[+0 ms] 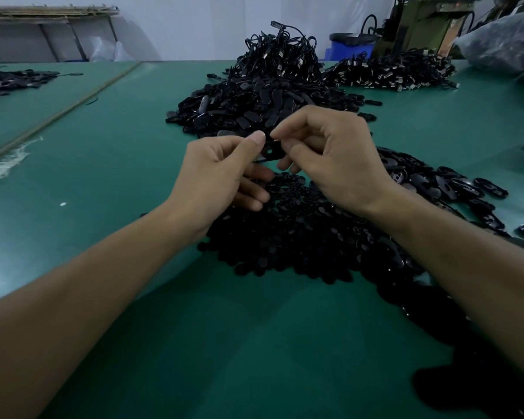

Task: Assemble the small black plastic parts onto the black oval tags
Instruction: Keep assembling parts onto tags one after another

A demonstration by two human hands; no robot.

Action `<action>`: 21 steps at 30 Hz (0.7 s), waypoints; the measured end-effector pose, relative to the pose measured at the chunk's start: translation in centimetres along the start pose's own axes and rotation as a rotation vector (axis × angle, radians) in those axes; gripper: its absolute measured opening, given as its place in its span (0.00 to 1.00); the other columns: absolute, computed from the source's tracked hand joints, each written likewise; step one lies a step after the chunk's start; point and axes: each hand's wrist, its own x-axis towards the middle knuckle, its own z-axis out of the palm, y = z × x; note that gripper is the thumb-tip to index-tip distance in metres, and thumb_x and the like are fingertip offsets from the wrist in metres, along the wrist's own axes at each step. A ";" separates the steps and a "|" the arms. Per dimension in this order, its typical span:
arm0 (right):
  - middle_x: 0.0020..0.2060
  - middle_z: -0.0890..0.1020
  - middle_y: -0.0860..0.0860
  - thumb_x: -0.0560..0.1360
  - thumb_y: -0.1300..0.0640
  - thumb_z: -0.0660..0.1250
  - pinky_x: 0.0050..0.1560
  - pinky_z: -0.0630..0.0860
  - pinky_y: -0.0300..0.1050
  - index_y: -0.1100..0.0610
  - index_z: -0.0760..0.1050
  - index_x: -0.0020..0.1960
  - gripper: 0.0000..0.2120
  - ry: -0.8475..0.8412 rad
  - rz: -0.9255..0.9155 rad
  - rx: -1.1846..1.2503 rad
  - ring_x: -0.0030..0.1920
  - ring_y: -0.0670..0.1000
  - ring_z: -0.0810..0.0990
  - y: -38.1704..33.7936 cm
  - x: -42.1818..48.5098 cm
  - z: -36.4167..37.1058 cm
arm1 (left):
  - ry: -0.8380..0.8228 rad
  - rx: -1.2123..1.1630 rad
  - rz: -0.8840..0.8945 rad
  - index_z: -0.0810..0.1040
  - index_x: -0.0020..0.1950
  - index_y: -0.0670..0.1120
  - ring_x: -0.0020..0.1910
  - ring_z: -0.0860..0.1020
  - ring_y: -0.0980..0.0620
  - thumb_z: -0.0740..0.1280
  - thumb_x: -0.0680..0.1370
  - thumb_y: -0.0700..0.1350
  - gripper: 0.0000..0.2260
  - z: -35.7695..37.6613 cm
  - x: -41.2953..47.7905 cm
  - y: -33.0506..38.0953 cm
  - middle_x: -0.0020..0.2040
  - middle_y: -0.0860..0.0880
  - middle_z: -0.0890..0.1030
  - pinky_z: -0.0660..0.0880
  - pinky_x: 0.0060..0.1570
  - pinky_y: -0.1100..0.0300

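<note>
Both hands meet above the green table [109,164], a little over a heap of small black plastic parts [297,237]. My left hand [221,176] and my right hand [330,161] pinch one black oval tag [270,151] between thumbs and fingertips. The tag has a hole near its middle; fingers hide most of its edges. Whether a small part sits on it I cannot tell. More oval tags lie in a pile [248,113] behind the hands and in a spread [442,182] to the right.
A tall heap of black cords with clips [285,55] rises at the back, with another heap [390,71] at its right. A blue bin [350,46] and a machine [427,25] stand beyond the table. A grey bag [508,40] lies far right. Black items [9,80] lie far left.
</note>
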 end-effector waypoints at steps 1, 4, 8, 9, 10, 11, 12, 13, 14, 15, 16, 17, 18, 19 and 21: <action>0.39 0.83 0.47 0.78 0.67 0.66 0.42 0.82 0.42 0.56 0.79 0.50 0.08 -0.007 0.004 0.027 0.39 0.46 0.85 0.0 0.0 0.1 | 0.005 -0.045 -0.017 0.82 0.48 0.42 0.25 0.79 0.51 0.67 0.82 0.47 0.10 0.0 0.1 0.0 0.34 0.45 0.84 0.76 0.25 0.63; 0.43 0.84 0.49 0.76 0.68 0.69 0.49 0.82 0.43 0.56 0.80 0.50 0.08 -0.019 0.030 0.058 0.44 0.48 0.85 0.4 0.0 0.1 | 0.014 -0.157 -0.035 0.82 0.46 0.41 0.30 0.81 0.53 0.69 0.80 0.40 0.04 -0.1 0.4 -0.2 0.35 0.45 0.84 0.78 0.30 0.64; 0.45 0.84 0.46 0.76 0.61 0.69 0.48 0.77 0.31 0.55 0.81 0.55 0.09 -0.128 0.085 -0.257 0.44 0.40 0.81 1.2 0.1 -0.1 | 0.068 -0.155 0.024 0.81 0.49 0.41 0.35 0.84 0.52 0.72 0.75 0.31 0.07 -0.8 0.6 -0.9 0.35 0.47 0.84 0.81 0.38 0.63; 0.44 0.84 0.46 0.76 0.58 0.70 0.48 0.77 0.33 0.55 0.82 0.55 0.09 -0.194 0.097 -0.357 0.43 0.40 0.80 1.4 0.0 -0.1 | 0.083 -0.131 0.038 0.80 0.50 0.41 0.36 0.85 0.52 0.72 0.75 0.31 0.08 -1.0 0.6 -1.1 0.34 0.47 0.85 0.81 0.39 0.63; 0.43 0.83 0.45 0.76 0.53 0.71 0.49 0.78 0.37 0.53 0.83 0.54 0.09 -0.270 0.113 -0.443 0.42 0.40 0.79 1.5 0.0 -0.1 | 0.092 -0.109 0.050 0.80 0.51 0.41 0.37 0.85 0.51 0.73 0.74 0.31 0.09 -1.1 0.7 -1.2 0.34 0.47 0.85 0.81 0.40 0.63; 0.42 0.83 0.44 0.76 0.49 0.71 0.49 0.79 0.41 0.52 0.84 0.53 0.09 -0.344 0.134 -0.502 0.42 0.41 0.79 1.6 -0.1 -0.1 | 0.096 -0.091 0.057 0.80 0.51 0.41 0.38 0.85 0.51 0.73 0.74 0.31 0.09 -1.1 0.7 -1.4 0.34 0.47 0.85 0.81 0.40 0.63; 0.41 0.83 0.43 0.76 0.47 0.71 0.49 0.79 0.42 0.51 0.84 0.52 0.10 -0.397 0.155 -0.517 0.42 0.41 0.80 1.6 -0.2 0.0 | 0.098 -0.074 0.062 0.80 0.51 0.41 0.38 0.86 0.51 0.74 0.74 0.31 0.09 -1.2 0.7 -1.5 0.35 0.47 0.85 0.81 0.40 0.63; 0.40 0.83 0.42 0.76 0.47 0.71 0.48 0.79 0.39 0.51 0.84 0.50 0.10 -0.421 0.169 -0.499 0.41 0.40 0.79 1.6 -0.2 0.0 | 0.097 -0.064 0.065 0.80 0.50 0.41 0.39 0.86 0.50 0.74 0.74 0.32 0.09 -1.2 0.7 -1.6 0.35 0.47 0.85 0.81 0.40 0.64; 0.38 0.82 0.41 0.76 0.48 0.71 0.46 0.77 0.33 0.51 0.85 0.49 0.08 -0.425 0.173 -0.471 0.40 0.38 0.79 1.6 -0.2 0.0 | 0.093 -0.057 0.068 0.81 0.49 0.41 0.39 0.86 0.50 0.75 0.73 0.32 0.08 -1.2 0.7 -1.7 0.36 0.46 0.86 0.81 0.40 0.64; 0.37 0.81 0.41 0.76 0.49 0.72 0.43 0.73 0.26 0.52 0.85 0.48 0.07 -0.419 0.172 -0.450 0.39 0.37 0.78 1.5 -0.2 0.0 | 0.086 -0.057 0.069 0.81 0.49 0.41 0.39 0.86 0.50 0.75 0.73 0.32 0.08 -1.2 0.7 -1.8 0.37 0.46 0.86 0.81 0.40 0.64; 0.37 0.81 0.41 0.76 0.51 0.72 0.41 0.71 0.24 0.52 0.85 0.47 0.06 -0.414 0.175 -0.437 0.38 0.36 0.77 1.4 -0.2 0.0 | 0.080 -0.058 0.071 0.82 0.48 0.42 0.39 0.86 0.49 0.75 0.73 0.33 0.07 -1.2 0.7 -1.8 0.37 0.45 0.86 0.81 0.40 0.64; 0.37 0.82 0.41 0.76 0.52 0.72 0.40 0.70 0.24 0.52 0.85 0.47 0.05 -0.409 0.183 -0.427 0.38 0.36 0.77 1.4 -0.2 0.0 | 0.075 -0.062 0.073 0.82 0.48 0.42 0.39 0.86 0.50 0.75 0.73 0.33 0.07 -1.2 0.7 -1.9 0.37 0.45 0.86 0.81 0.41 0.64; 0.37 0.81 0.41 0.76 0.52 0.72 0.39 0.70 0.23 0.52 0.84 0.46 0.04 -0.407 0.194 -0.416 0.37 0.35 0.77 1.4 -0.2 0.0 | 0.072 -0.066 0.074 0.83 0.47 0.42 0.39 0.86 0.50 0.75 0.74 0.33 0.06 -1.2 0.8 -2.0 0.38 0.45 0.86 0.81 0.41 0.64; 0.37 0.81 0.40 0.76 0.53 0.73 0.38 0.69 0.23 0.51 0.84 0.46 0.03 -0.405 0.200 -0.405 0.36 0.34 0.76 1.4 -0.3 0.0 | 0.069 -0.070 0.073 0.83 0.47 0.43 0.39 0.86 0.50 0.74 0.74 0.33 0.06 -1.2 0.8 -2.1 0.38 0.45 0.86 0.81 0.41 0.64; 0.36 0.81 0.41 0.75 0.53 0.73 0.37 0.68 0.24 0.50 0.84 0.44 0.02 -0.391 0.196 -0.375 0.35 0.32 0.75 1.5 -0.3 0.1 | 0.067 -0.072 0.068 0.84 0.47 0.43 0.39 0.86 0.50 0.73 0.75 0.33 0.06 -1.3 0.8 -2.2 0.39 0.45 0.86 0.81 0.41 0.64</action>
